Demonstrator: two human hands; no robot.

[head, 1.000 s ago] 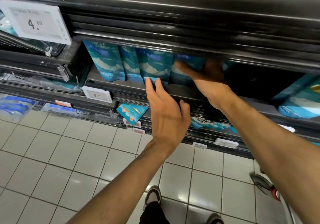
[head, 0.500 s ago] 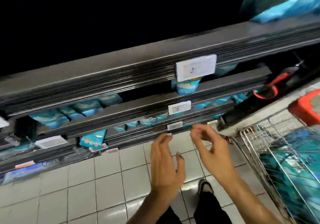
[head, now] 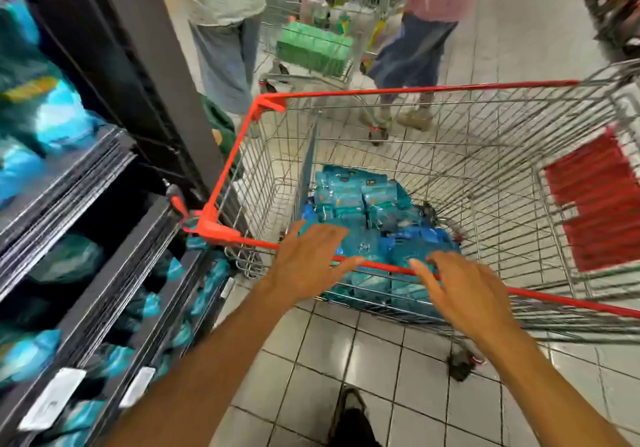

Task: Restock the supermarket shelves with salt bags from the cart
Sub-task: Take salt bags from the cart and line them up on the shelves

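Note:
A wire shopping cart [head: 467, 173] with a red rim stands in front of me. Several teal and blue salt bags [head: 360, 201] lie piled in its bottom, near the left wall. My left hand [head: 308, 261] hovers over the cart's near red rim with fingers spread, holding nothing. My right hand [head: 464, 291] is beside it, also over the near rim, fingers spread and empty. Dark shelves [head: 104, 204] on the left hold more teal salt bags [head: 52, 117], blurred.
Two people [head: 221, 31] stand beyond the cart with a second cart [head: 311, 45] carrying green packs. A red flap [head: 595, 201] hangs on the cart's right side. White price tags [head: 52, 398] line the shelf edges. Tiled floor lies below, with my shoe [head: 351, 408] visible.
My view has swung from the shelves round to the cart. Both hands have left the shelf and now reach out over the cart's near rim, still empty.

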